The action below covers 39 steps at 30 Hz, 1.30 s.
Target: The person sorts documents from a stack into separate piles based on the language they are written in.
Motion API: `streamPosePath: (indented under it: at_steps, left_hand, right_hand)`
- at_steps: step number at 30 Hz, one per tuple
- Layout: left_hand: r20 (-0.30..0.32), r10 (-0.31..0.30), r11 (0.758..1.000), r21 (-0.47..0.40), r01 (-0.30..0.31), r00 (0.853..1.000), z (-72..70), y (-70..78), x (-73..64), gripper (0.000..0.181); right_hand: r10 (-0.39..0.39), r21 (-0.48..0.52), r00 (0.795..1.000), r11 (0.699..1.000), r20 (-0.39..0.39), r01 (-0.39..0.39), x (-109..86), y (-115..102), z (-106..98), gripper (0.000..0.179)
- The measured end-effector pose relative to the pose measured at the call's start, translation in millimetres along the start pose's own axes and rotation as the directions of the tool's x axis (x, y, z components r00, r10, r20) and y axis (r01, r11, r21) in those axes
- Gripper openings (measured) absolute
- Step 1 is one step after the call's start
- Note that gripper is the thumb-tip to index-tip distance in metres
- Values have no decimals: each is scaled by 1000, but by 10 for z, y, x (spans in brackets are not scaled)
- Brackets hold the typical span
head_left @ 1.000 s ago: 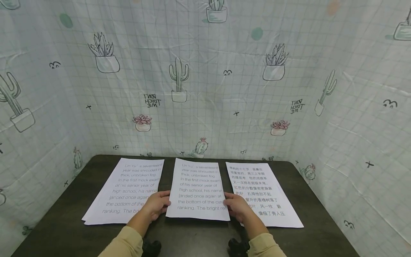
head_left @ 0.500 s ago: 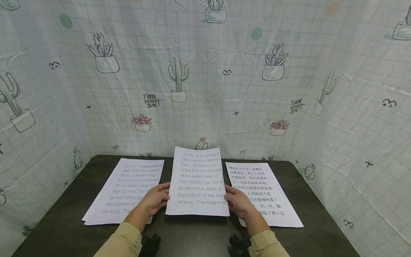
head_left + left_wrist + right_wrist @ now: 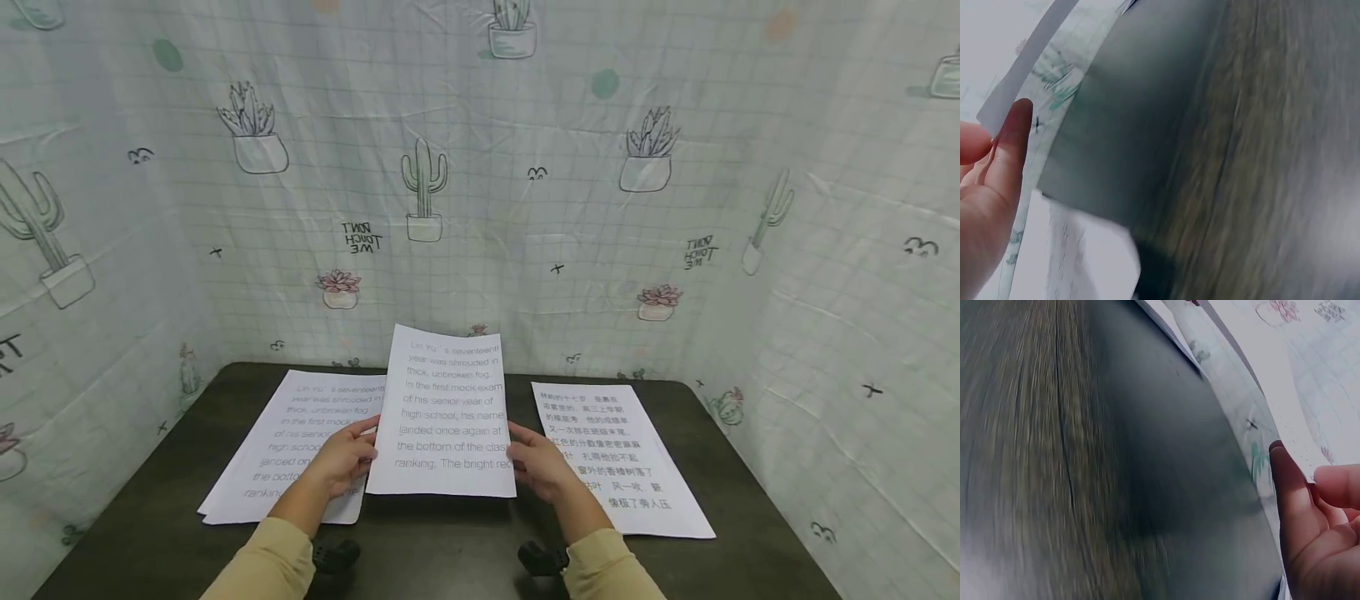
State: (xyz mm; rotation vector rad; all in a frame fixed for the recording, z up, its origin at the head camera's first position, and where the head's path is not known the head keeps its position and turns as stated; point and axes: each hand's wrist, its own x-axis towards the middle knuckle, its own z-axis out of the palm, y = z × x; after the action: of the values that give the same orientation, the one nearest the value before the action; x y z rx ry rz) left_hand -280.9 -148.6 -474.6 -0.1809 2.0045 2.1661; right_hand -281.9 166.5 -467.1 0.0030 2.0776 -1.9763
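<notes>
A white sheet of paper (image 3: 450,417) printed with English text is held up over the middle of the table, tilted toward me; whether it is one sheet or several I cannot tell. My left hand (image 3: 341,458) pinches its left edge between thumb and fingers, and my right hand (image 3: 543,467) pinches the right edge. In the left wrist view the paper (image 3: 1019,69) appears nearly edge-on in the left hand (image 3: 994,194). The right wrist view shows the other edge of the paper (image 3: 1279,394) between thumb and fingers of the right hand (image 3: 1316,519).
To the left lies a stack of English-printed sheets (image 3: 255,467), partly behind my left forearm. Sheets with Chinese text (image 3: 645,458) lie on the right. The dark wooden table (image 3: 442,558) ends at a cactus-patterned cloth (image 3: 480,183) behind and at both sides.
Both hands have raised the paper off the table and carried it slightly left. It now overlaps the right edge of the left stack in the head view. The side stacks stay put.
</notes>
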Motion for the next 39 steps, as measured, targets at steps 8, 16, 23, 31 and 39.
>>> streamPosePath:
  at_steps: [8,16,23,31,39]
  left_hand:
    - [-29,-8,1000,21,8,1000,-303,25,-81,66]
    - [-24,10,999,49,-9,1000,-555,40,-144,65]
    - [-53,2,998,57,1,999,-745,74,-201,64]
    - [-66,4,997,76,1,998,-976,115,-269,64]
    - [-122,-33,992,114,47,992,-1216,127,-355,63]
  right_hand:
    - [-18,-2,998,1000,67,19,93,-49,282,54]
    - [-4,-27,995,1000,99,7,176,-79,531,57]
    - [21,-49,995,999,95,-16,244,-97,730,58]
    - [29,-41,993,999,116,-25,290,-131,967,58]
    - [47,-15,992,999,118,-45,311,-139,1241,58]
